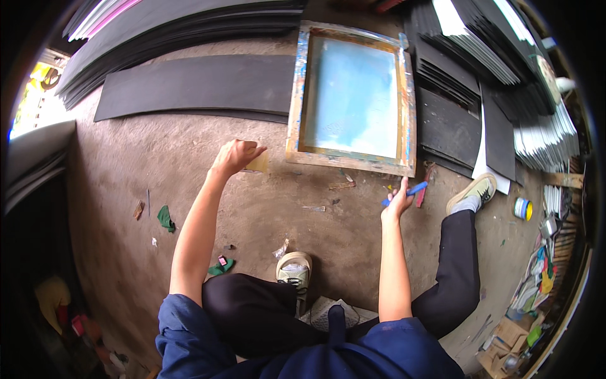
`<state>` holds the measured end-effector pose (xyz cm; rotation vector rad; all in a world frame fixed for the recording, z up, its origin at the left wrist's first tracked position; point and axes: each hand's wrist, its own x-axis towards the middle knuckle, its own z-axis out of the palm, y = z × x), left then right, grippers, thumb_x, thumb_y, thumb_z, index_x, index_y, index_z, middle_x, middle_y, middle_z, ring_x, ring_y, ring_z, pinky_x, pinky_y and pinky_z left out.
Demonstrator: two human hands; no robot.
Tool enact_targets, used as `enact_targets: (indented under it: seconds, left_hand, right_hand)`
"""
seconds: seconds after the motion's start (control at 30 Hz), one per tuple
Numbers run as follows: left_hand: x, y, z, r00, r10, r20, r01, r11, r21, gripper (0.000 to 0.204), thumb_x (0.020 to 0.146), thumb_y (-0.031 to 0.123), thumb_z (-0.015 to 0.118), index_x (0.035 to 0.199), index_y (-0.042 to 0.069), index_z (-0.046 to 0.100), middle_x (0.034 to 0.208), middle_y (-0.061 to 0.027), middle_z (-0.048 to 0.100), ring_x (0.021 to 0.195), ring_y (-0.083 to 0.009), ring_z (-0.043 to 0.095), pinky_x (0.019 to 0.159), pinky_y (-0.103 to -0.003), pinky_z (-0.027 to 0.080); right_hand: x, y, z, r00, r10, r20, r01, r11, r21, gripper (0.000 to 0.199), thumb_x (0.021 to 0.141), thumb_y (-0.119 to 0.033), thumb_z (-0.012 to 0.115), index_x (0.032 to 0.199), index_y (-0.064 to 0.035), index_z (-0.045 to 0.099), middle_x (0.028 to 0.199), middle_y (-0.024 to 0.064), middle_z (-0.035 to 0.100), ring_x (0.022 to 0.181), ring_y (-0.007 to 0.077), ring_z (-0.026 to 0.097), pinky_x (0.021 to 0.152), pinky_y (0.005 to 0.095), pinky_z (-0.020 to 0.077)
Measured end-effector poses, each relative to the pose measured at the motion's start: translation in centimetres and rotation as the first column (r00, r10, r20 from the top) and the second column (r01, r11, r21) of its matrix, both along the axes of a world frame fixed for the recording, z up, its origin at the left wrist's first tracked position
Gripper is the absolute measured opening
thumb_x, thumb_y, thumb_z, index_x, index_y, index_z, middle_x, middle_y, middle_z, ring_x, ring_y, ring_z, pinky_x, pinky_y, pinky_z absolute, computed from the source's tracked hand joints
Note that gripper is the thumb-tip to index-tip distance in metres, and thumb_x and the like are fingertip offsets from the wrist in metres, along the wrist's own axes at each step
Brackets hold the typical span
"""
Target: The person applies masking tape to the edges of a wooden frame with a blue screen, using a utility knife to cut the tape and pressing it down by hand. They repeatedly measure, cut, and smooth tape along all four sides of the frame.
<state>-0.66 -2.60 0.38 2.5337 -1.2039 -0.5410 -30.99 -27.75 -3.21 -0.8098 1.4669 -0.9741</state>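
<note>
A paint-stained wooden screen frame (351,163) with a pale blue panel inside lies ahead of me, partly over dark flat sheets. My right hand (398,203) is closed around a slim blue stick-shaped tool (416,188), just below the frame's near right corner. Its fingertips reach close to the frame's edge; whether they touch it I cannot tell. To the left of the frame, my left hand (235,155) is closed over the floor. A small yellowish piece (259,163) shows beside its fingers, and I cannot make out whether it is pinched or lying there.
Long dark sheets (196,85) lie at the far left, and stacked dark and white sheets (442,123) fill the right. A yellow-lidded tub (522,208) stands beyond my right shoe (473,191). Green scraps (166,218) and litter dot the brown floor (126,164).
</note>
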Motion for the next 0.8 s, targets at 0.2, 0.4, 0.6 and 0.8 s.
enact_targets:
  seconds: [0.2,0.4,0.6,0.8]
  left_hand:
    - [0.7,-0.1,-0.4,0.998,-0.041,0.049,0.042,0.999,-0.030,0.046,0.086,0.046,0.050,0.069,0.005,0.063,0.059,-0.0160,0.058,0.059,-0.0336,0.058,0.057,-0.040,0.047]
    - [0.0,-0.7,2.4,0.999,0.039,-0.026,-0.040,0.999,-0.037,0.045,0.086,0.046,0.050,0.072,0.005,0.063,0.062,-0.0166,0.059,0.059,-0.0339,0.058,0.057,-0.040,0.046]
    - [-0.8,-1.9,2.9,0.997,0.040,-0.069,-0.038,0.999,0.030,0.044,0.087,0.045,0.050,0.078,0.005,0.066,0.065,-0.0176,0.060,0.061,-0.0332,0.061,0.059,-0.039,0.048]
    - [-1.0,-2.5,2.3,0.999,0.007,-0.051,-0.005,0.999,0.037,0.045,0.087,0.045,0.049,0.077,0.005,0.065,0.063,-0.0176,0.060,0.060,-0.0333,0.060,0.058,-0.040,0.048]
  right_hand:
    - [0.2,-2.0,-1.9,0.998,0.018,-0.063,-0.017,1.000,0.008,0.033,0.076,-0.016,0.071,0.090,-0.0095,0.042,0.074,-0.0008,0.047,0.057,0.0076,0.044,0.047,0.0211,0.0334]
    - [-0.6,-2.2,-2.1,1.000,0.002,0.022,0.000,0.998,-0.068,0.030,0.078,-0.004,0.066,0.091,-0.0086,0.040,0.080,0.0013,0.050,0.068,0.0099,0.049,0.059,0.0235,0.0401]
    - [-1.3,-3.7,-3.6,0.998,-0.023,-0.054,0.022,1.000,-0.005,0.031,0.077,-0.009,0.068,0.091,-0.0056,0.040,0.086,0.0047,0.051,0.080,0.0148,0.052,0.073,0.0296,0.0424]
    - [-1.3,-4.5,-4.1,0.981,-0.022,-0.195,0.027,0.999,0.023,0.034,0.076,-0.018,0.070,0.090,-0.0033,0.042,0.086,0.0069,0.051,0.080,0.0172,0.053,0.073,0.0309,0.0428]
